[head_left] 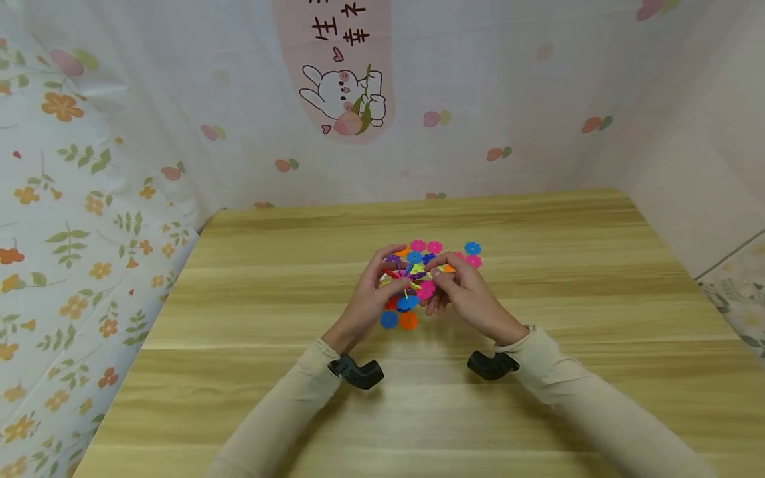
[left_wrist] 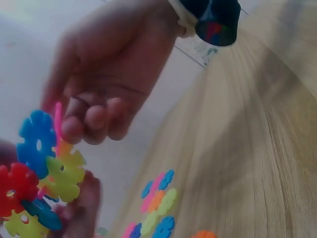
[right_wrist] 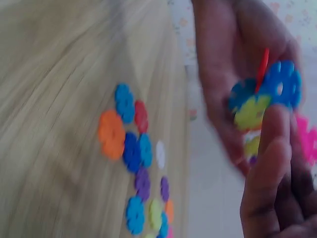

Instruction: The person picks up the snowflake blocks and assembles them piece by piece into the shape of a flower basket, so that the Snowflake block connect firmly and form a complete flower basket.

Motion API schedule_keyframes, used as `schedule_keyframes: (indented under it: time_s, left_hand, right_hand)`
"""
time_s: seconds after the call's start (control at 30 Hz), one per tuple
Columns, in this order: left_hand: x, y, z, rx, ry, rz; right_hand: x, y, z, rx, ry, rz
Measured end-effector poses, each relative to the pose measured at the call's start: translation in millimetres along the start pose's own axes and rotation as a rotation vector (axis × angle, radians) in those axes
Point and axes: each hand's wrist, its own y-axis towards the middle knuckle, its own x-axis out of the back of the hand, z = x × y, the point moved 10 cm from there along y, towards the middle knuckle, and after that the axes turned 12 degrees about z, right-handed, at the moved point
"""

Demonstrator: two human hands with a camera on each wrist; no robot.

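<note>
Both hands hold a cluster of interlocked plastic flower-shaped discs over the middle of the table. In the left wrist view the cluster shows a blue disc (left_wrist: 37, 139), a red disc (left_wrist: 17, 186) and a yellow-green disc (left_wrist: 67, 178), set at angles to one another. My left hand (head_left: 367, 290) grips the cluster from the left, thumb nearest me. From the right, my right hand (head_left: 472, 295) pinches at a pink disc (right_wrist: 308, 139) at the cluster's edge. In the left wrist view its other fingers (left_wrist: 95, 118) are curled in.
Loose flower discs lie on the wooden table (head_left: 251, 372) under and beyond the hands, including an orange one (head_left: 409, 321), a blue one (head_left: 388, 320) and another blue one (head_left: 473, 247) at the far right. A patterned cloth (head_left: 239, 133) hangs behind the table.
</note>
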Motion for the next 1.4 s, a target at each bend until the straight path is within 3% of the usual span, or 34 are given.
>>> schedule_keyframes:
  time_s: [0.1, 0.2, 0.27, 0.43, 0.53, 0.73, 0.97, 1.23, 1.4]
  left_hand:
    - [3.8, -1.2, -1.6, -0.032, -0.026, -0.024]
    - [7.2, -2.2, -0.7, -0.034, -0.029, -0.036]
    - [7.0, -1.5, -0.6, -0.04, -0.027, -0.019]
    - [3.7, 0.0, 0.7, -0.04, -0.047, 0.027]
    - [3.2, -0.4, 1.6, -0.018, -0.057, 0.031]
    - [0.8, -0.8, 2.2, -0.008, -0.063, 0.05]
    - [-4.4, 2.2, 5.3, 0.011, 0.006, 0.097]
    - [-10.8, 5.5, 6.7, 0.048, 0.032, 0.151]
    - [-9.8, 4.6, 9.4, 0.066, 0.044, 0.146]
  right_hand:
    - [8.2, 0.9, -4.2, 0.004, 0.084, 0.045]
    - [28.8, 2.3, -15.4, -0.047, 0.034, 0.035]
    - [46.9, 3.0, -25.1, -0.107, -0.107, 0.012]
    - [82.6, 3.8, -39.9, -0.211, -0.591, 0.004]
    - [91.7, 4.1, -43.3, -0.224, -0.74, 0.022]
    - [95.6, 11.0, -53.1, -0.245, -0.855, 0.03]
    - [89.9, 19.2, -58.3, -0.325, -0.997, 0.006]
    - [94.7, 22.6, -62.4, -0.417, -0.962, -0.015]
    - [98.7, 21.6, -65.0, -0.44, -0.943, -0.027]
